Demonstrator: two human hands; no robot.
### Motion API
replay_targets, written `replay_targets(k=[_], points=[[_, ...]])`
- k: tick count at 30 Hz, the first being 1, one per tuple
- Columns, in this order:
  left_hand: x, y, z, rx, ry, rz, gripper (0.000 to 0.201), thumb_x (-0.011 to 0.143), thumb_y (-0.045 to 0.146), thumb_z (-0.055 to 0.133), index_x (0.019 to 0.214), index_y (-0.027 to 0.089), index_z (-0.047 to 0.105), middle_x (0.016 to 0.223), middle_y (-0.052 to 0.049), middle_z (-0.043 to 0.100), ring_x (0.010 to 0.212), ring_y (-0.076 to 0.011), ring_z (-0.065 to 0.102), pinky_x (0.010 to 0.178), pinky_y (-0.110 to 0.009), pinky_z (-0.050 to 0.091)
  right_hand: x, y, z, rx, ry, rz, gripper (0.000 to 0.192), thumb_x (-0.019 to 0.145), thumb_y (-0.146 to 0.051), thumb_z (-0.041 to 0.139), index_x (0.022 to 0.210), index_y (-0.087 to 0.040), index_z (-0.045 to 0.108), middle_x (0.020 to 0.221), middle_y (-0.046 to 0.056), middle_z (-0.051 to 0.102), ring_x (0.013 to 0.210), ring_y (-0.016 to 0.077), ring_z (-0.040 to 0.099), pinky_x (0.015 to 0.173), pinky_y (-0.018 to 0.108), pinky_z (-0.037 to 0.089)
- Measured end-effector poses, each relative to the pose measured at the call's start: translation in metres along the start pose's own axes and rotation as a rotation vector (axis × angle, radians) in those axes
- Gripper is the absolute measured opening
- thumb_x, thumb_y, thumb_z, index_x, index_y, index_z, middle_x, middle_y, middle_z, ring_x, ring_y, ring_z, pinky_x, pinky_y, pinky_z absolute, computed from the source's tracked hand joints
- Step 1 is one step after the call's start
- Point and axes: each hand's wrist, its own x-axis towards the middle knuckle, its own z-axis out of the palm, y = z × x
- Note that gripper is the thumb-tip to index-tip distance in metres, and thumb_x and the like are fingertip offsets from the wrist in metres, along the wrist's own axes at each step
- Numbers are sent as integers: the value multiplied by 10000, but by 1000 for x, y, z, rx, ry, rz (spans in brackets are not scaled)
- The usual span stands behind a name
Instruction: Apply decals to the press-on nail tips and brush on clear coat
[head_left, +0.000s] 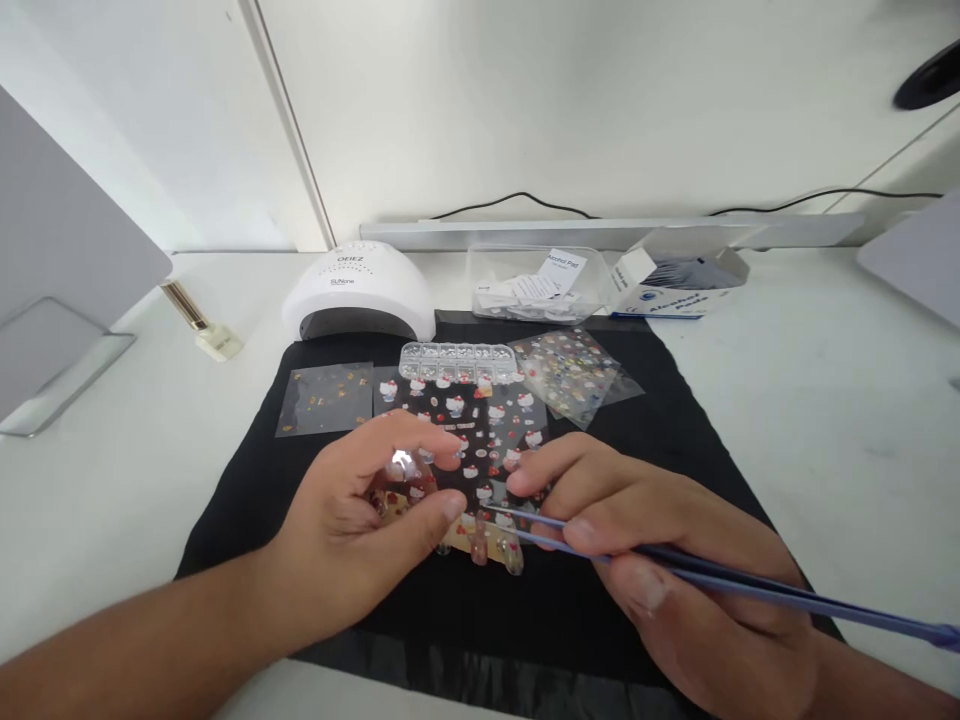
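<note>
Now the left hand (360, 530) pinches a small pink nail-tip display (480, 535) on the black mat (675, 420), at the 6 o'clock edge of the cat sticker sheet (480, 430). At 3 o'clock of it, the right hand (675, 560) grips blue tweezers (750, 582), tips touching the display. The white nail lamp (360, 290) stands at 11 o'clock on the bench (825, 400).

My hands (352, 520) (660, 540) sit on the mat (675, 420), sticker sheets (480, 430) just ahead, nail lamp (358, 290) behind, pad box (675, 285) back right.

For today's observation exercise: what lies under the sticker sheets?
A black mat on the white table lies under the sticker sheets. Both hands cover the sheets' near part.
</note>
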Motion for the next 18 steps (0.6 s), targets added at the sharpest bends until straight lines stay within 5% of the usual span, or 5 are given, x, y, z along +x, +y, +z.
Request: replay_targets(k=[6, 18], points=[[2, 7, 2, -3, 102, -97, 263, 738, 72, 779, 909, 271, 768, 837, 70, 740, 725, -45, 689, 690, -67, 546, -1, -3, 0, -19, -58, -6, 336, 769, -8, 593, 1022, -191, 716, 793, 50, 701, 852, 213, 708, 847, 418, 613], [1, 8, -1, -109, 5, -128, 332, 737, 32, 764, 940, 294, 786, 800, 73, 742, 720, -49, 694, 674, -71, 565, -8, 3, 1, -4, 57, -121, 225, 871, -102, 573, 1022, -139, 735, 799, 83, 693, 801, 214, 670, 791, 433, 567]])
